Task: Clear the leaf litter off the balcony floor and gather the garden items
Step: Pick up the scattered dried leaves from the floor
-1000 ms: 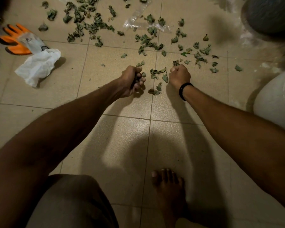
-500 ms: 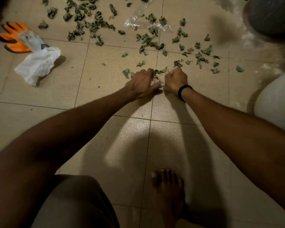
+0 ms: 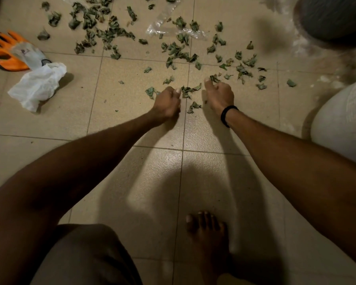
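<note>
Dried green leaves point(image 3: 190, 90) lie scattered over the beige floor tiles point(image 3: 132, 112), thickest at the top point(image 3: 103, 31). My left hand point(image 3: 168, 101) is curled into a fist at the near edge of the litter, its fingertips closing on leaves of a small clump. My right hand point(image 3: 219, 95), with a black band on the wrist, is curled too and pinches a leaf point(image 3: 214, 78) at its fingertips. A few leaves point(image 3: 193, 105) lie between the two hands. An orange and grey garden glove point(image 3: 14, 52) lies at the far left.
A crumpled white plastic bag point(image 3: 37, 85) lies beside the glove. Clear plastic wrap point(image 3: 167, 27) sits among the far leaves. A white sack point(image 3: 345, 124) bulges in at the right and a dark round pot point(image 3: 333, 15) stands top right. My bare foot point(image 3: 208, 233) is below.
My left hand flattened over the leaves between the hands, then curled into a fist and drew left. My right hand shifted right and forward onto another leaf.
</note>
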`<state>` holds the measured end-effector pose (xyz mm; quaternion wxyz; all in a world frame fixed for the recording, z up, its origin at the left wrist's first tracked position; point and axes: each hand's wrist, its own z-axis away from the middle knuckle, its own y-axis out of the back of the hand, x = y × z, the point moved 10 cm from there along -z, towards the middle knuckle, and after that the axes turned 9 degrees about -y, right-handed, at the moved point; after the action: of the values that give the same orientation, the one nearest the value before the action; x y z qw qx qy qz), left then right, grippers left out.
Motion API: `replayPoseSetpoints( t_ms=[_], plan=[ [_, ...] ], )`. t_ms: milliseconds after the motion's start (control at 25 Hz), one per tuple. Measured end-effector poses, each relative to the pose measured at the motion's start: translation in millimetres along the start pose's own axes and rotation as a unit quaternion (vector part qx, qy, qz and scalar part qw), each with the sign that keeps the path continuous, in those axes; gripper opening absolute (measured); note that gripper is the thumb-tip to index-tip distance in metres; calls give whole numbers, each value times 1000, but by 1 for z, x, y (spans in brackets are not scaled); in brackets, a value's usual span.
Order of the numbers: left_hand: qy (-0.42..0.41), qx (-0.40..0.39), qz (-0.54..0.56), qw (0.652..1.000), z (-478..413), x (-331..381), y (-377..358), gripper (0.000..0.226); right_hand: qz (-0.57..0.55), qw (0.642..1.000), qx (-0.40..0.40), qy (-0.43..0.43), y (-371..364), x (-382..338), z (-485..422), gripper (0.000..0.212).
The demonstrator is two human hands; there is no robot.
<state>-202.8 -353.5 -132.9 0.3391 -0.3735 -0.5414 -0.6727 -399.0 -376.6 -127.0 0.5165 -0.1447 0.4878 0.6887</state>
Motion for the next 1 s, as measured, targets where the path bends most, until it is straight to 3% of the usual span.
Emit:
replayPoseSetpoints(
  t_ms=[120,200,280,360,440,520,640,840,1000],
  plan=[
    [123,89,165,975,-2,-28,17,22,230,959,-37,162,-31,-13,24,48],
    [128,123,162,971,0,-32,30,25,335,921,-56,193,-50,-5,31,52],
    [96,153,79,980,4,-30,48,31,364,907,-61,201,-59,-1,33,44],
    [29,139,-76,987,5,-19,61,42,296,937,-64,176,-55,-5,30,35],
    [-19,85,-216,972,3,-14,60,62,185,974,-48,125,-40,-11,22,30],
    [-5,52,-307,950,3,-23,63,82,106,991,-27,76,-27,-13,14,28],
    [14,14,-384,923,9,-36,59,76,-36,998,-45,-8,-27,-2,6,28],
    [-35,36,-352,935,8,-34,59,31,-147,987,-34,-55,-25,-3,-1,27],
    [0,90,-167,982,5,-35,76,10,-67,998,6,-5,-19,-15,-9,27]
  ],
)
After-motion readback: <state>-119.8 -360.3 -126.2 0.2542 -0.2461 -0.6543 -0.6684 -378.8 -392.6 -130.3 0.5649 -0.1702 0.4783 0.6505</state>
